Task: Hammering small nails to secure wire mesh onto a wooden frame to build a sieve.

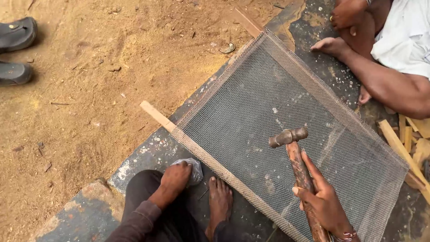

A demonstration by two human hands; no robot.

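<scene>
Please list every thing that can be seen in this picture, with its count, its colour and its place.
wire mesh frame: one, grey mesh on pale wooden strips, on the dark slab, centre
hammer: one, rusty brown head and handle, over the mesh
small bag: one, clear greyish, on the slab beside the frame's near edge
sandals: two, dark grey, on the sandy ground, upper left
wood offcuts: several, pale, right edge
metal ring: one, dull, on the sand near the frame's far corner
other person: one, white cloth, sitting upper right
own foot: one, bare, by the frame
left hand: on the bag
right hand: grips the hammer handle
</scene>
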